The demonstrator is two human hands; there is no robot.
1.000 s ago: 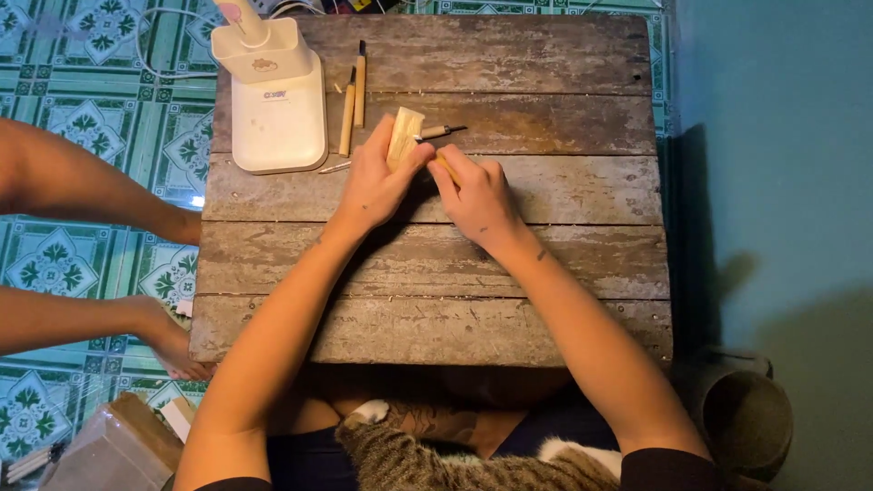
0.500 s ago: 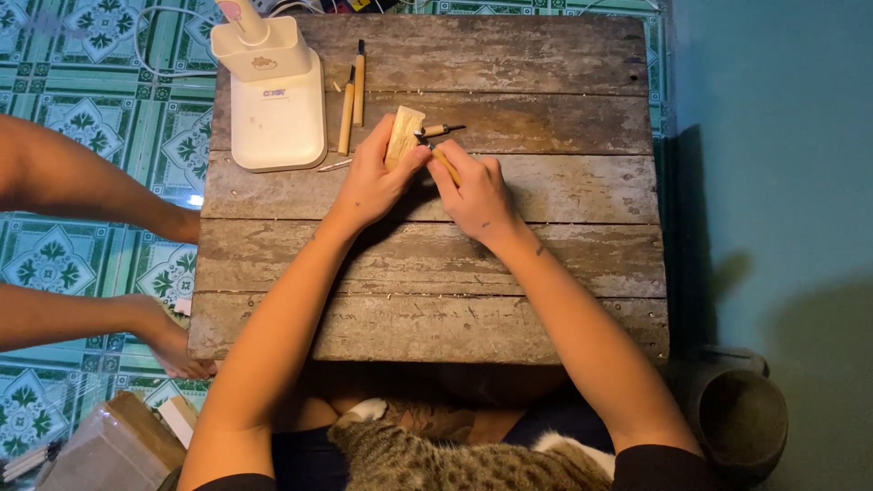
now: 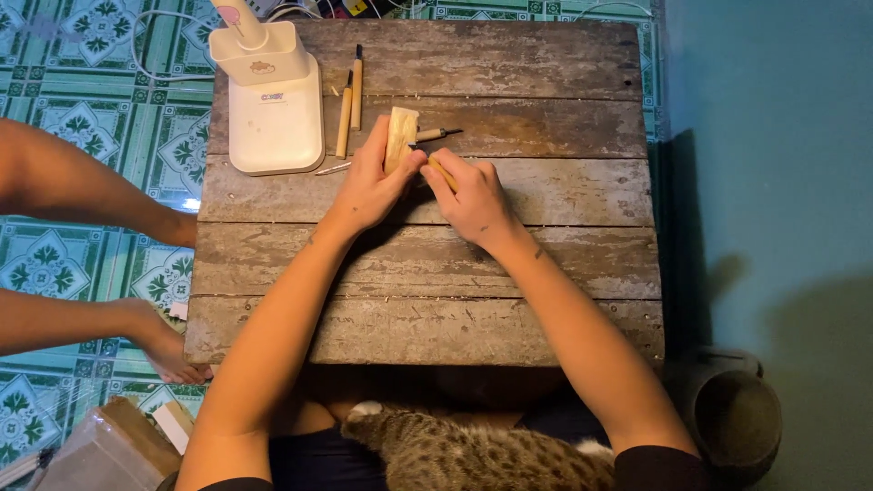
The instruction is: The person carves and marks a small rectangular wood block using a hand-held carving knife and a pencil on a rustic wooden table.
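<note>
Fingers (image 3: pixel 406 162) of the left hand (image 3: pixel 368 186) curl around a pale wooden block (image 3: pixel 400 135), pinning it on the worktop (image 3: pixel 546 191), while the right hand (image 3: pixel 473 195) closes on a wooden-handled carving tool (image 3: pixel 440 169) whose tip meets the block's lower right edge; both hands are shut on what they hold and sit side by side, nearly touching. Nearest the camera, a tabby cat (image 3: pixel 473 455) lies across the person's lap, just below the worktop's near edge. To the near left, another person's bare legs (image 3: pixel 82 200) and a foot (image 3: pixel 173 350) rest on the green patterned tiled floor (image 3: pixel 64 118), with a cardboard box (image 3: pixel 100 450) beside them. To the near right a dark bucket (image 3: pixel 732 414) stands on the floor by the teal wall (image 3: pixel 773 136). The worktop is made of weathered grey planks, bare between the forearms. The block is light cream, roughly rectangular, standing lengthwise away from the person, its lower end hidden by the left fingers. Just beyond the right hand lies a second small carving tool (image 3: pixel 435 135), touching or very close to the block; which one cannot be told. Further left, two more wooden-handled tools (image 3: pixel 350 95) lie parallel, and beside them sits a white desk lamp base (image 3: pixel 273 100), its cord (image 3: pixel 164 27) trailing to the floor.
</note>
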